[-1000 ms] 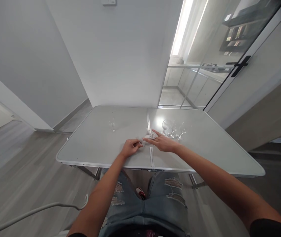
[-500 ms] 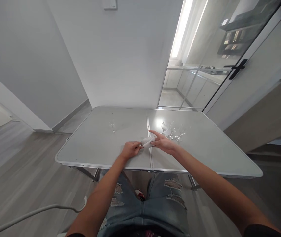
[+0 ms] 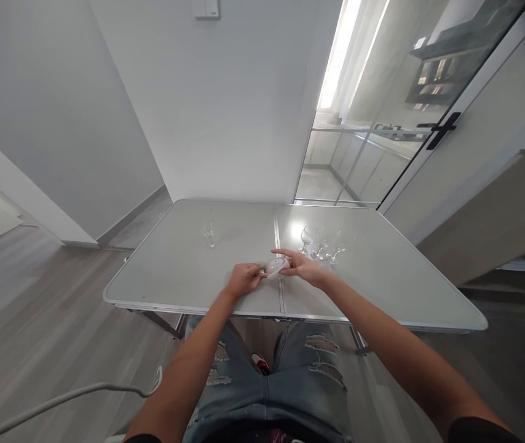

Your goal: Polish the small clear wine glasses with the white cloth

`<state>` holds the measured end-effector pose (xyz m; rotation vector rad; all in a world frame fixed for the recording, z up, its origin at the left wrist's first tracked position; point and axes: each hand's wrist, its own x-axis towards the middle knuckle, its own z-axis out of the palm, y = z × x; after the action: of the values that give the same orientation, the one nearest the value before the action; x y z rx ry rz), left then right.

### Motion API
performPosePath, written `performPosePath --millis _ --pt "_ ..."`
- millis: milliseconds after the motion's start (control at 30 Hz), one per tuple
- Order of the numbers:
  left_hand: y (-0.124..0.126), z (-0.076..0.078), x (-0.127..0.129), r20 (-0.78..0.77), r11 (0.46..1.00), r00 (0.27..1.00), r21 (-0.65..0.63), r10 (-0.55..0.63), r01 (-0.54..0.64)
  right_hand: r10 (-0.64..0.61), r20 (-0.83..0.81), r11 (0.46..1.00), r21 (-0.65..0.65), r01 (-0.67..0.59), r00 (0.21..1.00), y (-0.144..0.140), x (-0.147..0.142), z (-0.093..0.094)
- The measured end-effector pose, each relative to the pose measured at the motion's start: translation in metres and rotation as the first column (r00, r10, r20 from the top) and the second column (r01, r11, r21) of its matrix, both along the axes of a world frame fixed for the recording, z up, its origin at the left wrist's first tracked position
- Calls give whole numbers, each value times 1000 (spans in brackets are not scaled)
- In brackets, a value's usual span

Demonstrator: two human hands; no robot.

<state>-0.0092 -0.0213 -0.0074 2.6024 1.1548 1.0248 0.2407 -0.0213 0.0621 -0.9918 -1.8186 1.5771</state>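
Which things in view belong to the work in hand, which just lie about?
In use:
- glass, apparently, in left hand and right hand
- table
- likely the glasses on it

Just there:
- cable
- switch
- door handle

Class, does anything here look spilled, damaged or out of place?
Nothing on the table looks spilled. The jeans have frayed rips over the thighs, perhaps deliberate. One small glass sits apart from the cluster of glasses on the right. The pale object being held is too unclear to judge.
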Motion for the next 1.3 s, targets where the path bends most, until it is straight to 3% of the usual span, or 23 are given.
performPosePath --millis 67,167,267,367,467,567,633,733,833,933,1067,1167,1300 --pt "1 0 0 31 1000 999 8 11 -11 -16 -97 1000 6 16 995 -2 -1 -1" --pt "1 1 0 64 999 998 33 30 -32 -44 -89 986 155 57 995 -7 -4 -3" --pt "1 1 0 87 998 995 49 40 -45 -96 107 923 382 48 990 -12 -6 -3" --pt "1 1 0 85 997 996 62 37 -43 -142 347 867 496 -53 927 -13 -7 1" --pt "1 0 0 51 997 998 75 27 -30 -135 486 859 491 -142 864 -12 -6 6" --pt "0 0 1 29 998 1000 65 7 -9 -108 511 883 443 -154 853 -7 -3 11" --pt "0 1 1 39 999 999 39 -4 3 -55 435 912 387 -132 899 -5 0 14" --pt "-1 2 1 67 1000 998 -21 -21 22 51 187 970 223 -93 981 -5 1 17" --pt "0 0 -1 110 999 994 -42 11 -6 26 -35 990 137 -21 999 -8 -3 17" --pt "2 -5 -3 154 998 986 -21 62 -59 -44 16 955 295 37 999 -10 -9 16" --pt "3 -7 -4 175 997 982 13 68 -71 -117 340 835 543 -93 933 -5 -15 17" --pt "2 -5 -2 150 997 986 30 68 -73 -145 464 801 574 -172 874 2 -15 16" --pt "-1 0 0 96 997 993 44 62 -66 -143 473 830 536 -155 869 5 -15 13"
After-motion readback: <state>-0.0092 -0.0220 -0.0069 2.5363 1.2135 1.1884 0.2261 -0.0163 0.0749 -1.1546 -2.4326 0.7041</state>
